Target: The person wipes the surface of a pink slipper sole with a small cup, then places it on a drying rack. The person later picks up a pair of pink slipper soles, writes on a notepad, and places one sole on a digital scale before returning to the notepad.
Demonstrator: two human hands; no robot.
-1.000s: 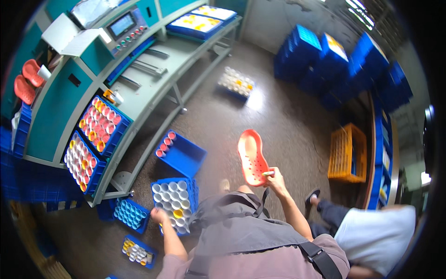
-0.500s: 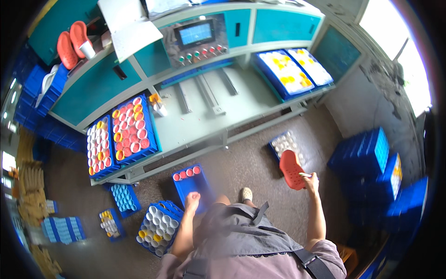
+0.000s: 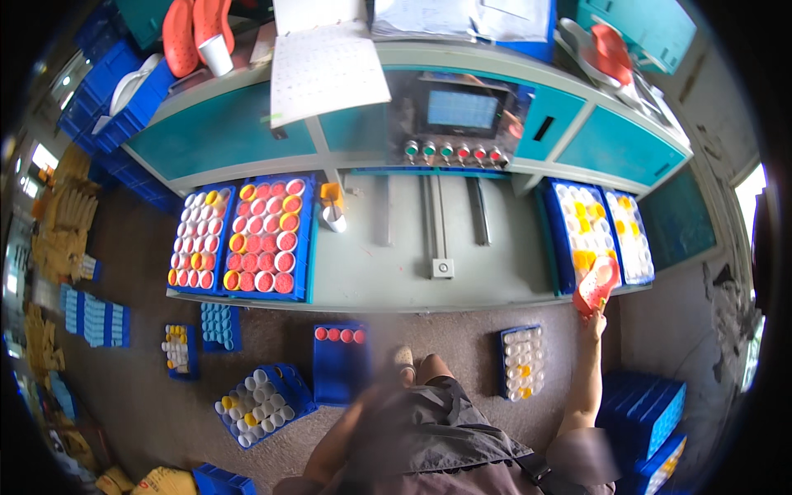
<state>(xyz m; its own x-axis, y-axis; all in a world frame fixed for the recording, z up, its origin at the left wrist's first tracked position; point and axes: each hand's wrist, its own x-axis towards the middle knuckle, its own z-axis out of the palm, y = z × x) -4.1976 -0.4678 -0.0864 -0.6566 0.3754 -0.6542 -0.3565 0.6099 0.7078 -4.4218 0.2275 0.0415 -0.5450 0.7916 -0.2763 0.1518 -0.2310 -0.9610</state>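
My right hand (image 3: pixel 595 325) is closed on one end of a red shoe-sole-shaped piece with small holes (image 3: pixel 597 285). It is raised at the bench's right front edge, before a blue crate of white and yellow cups (image 3: pixel 584 221); a narrower crate of similar cups (image 3: pixel 630 235) stands beside that one. My left hand (image 3: pixel 360 406) is low in front of my body, smeared and dark, its fingers not readable. Nearest to it is a blue crate (image 3: pixel 340 371) on the floor, with a row of red-filled cups (image 3: pixel 339 335) along its far end.
A grey-green bench (image 3: pixel 363 272) has metal rails and a control panel with a screen (image 3: pixel 462 111). Crates of red-filled cups (image 3: pixel 264 235) stand at its left. On the floor are crates of white and yellow cups (image 3: pixel 521 363), (image 3: pixel 257 408) and stacked blue crates (image 3: pixel 643 412).
My view has turned rightward and closer to the bench. My right hand has carried the red piece from above the floor crate up to the bench's right side. My left hand has dropped toward my body.
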